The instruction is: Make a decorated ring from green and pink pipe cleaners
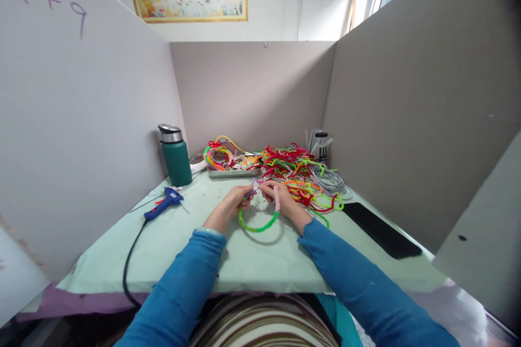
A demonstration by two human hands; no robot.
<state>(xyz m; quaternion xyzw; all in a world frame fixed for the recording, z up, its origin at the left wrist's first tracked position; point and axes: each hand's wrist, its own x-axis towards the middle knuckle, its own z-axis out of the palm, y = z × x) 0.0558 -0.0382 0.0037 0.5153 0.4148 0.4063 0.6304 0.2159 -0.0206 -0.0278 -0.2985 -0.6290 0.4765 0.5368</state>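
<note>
Between my hands is a ring wrapped in fuzzy yarn (259, 229), green along its lower curve and pale pink on its right side. My left hand (235, 199) is closed on the ring's upper left, where a purple stretch shows at the fingertips. With its fingers pinched near the top of the ring, my right hand (277, 195) meets a thin purple strand that rises in a small peak between the two hands. The pink part of the ring passes in front of the right hand. Exactly what lies between the right fingertips is too small to make out.
A heap of coloured fuzzy stems (291, 165) lies behind my right hand, beside a coil of grey wire (328, 180). Behind is a metal tray (234, 173) of small pieces and finished-looking rings. A blue glue gun (163, 206) and green bottle (176, 157) stand left; a black phone (380, 229) lies right.
</note>
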